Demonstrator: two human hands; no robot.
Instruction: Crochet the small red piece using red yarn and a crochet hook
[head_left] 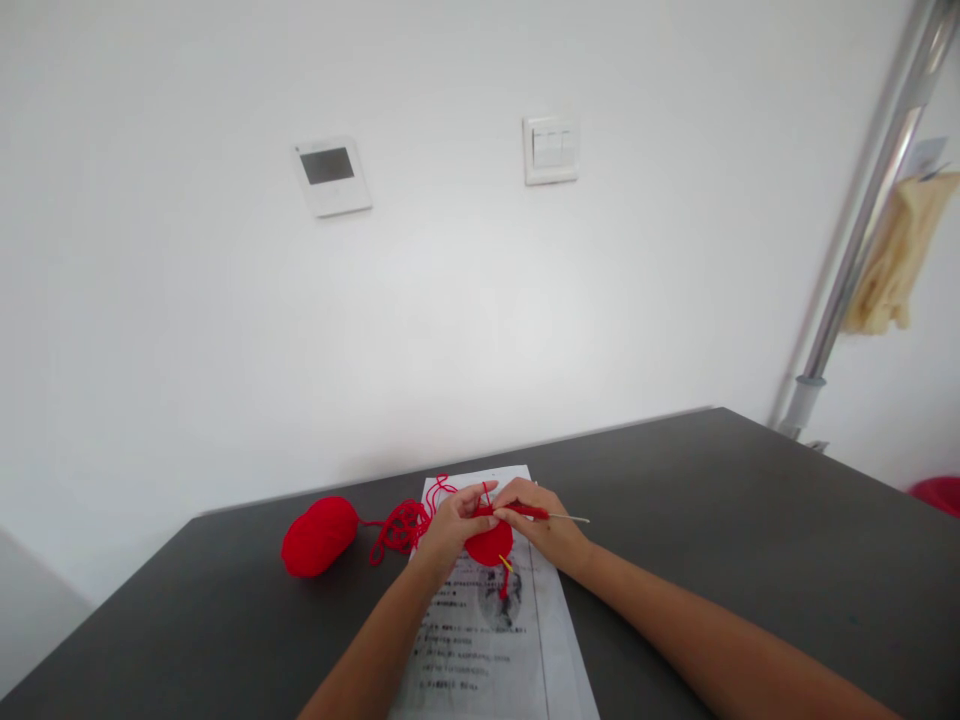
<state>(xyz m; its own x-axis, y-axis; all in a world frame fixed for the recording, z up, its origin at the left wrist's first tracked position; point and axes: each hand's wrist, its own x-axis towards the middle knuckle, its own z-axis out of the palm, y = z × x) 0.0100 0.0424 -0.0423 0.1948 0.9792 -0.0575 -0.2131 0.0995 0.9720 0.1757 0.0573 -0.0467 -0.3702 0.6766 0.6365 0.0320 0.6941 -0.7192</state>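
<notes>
- Currently my left hand [452, 527] has its grip clamped on the red disc [489, 545], thumb lying across its near face.
- My right hand [546, 522] has thumb and forefinger together on the hook [568, 517], right at the disc's upper edge; the hook's working tip is too small to make out.
- From the disc, the hook's pale end sticks out toward 3 o'clock, past my right hand.
- A red strand [486, 491] stands by my left forefinger, at 12 o'clock.
- At the disc's 5 o'clock edge sits a yellow marker [505, 564], with a short red tail [504, 584] hanging just below it.
- Loose yarn [405, 526] lies tangled at 9 o'clock, partly over the printed sheets [559, 640] beneath my hands, and a line of it runs on to the ball [320, 537], farther out at 9 on the dark table [675, 530].
- On the white wall [450, 320], a panel [332, 178] hangs at 11 o'clock, a switch [551, 150] just past 12.
- Toward 2 o'clock are a metal pole [862, 240] and, beyond it, a yellowish cloth [896, 260].
</notes>
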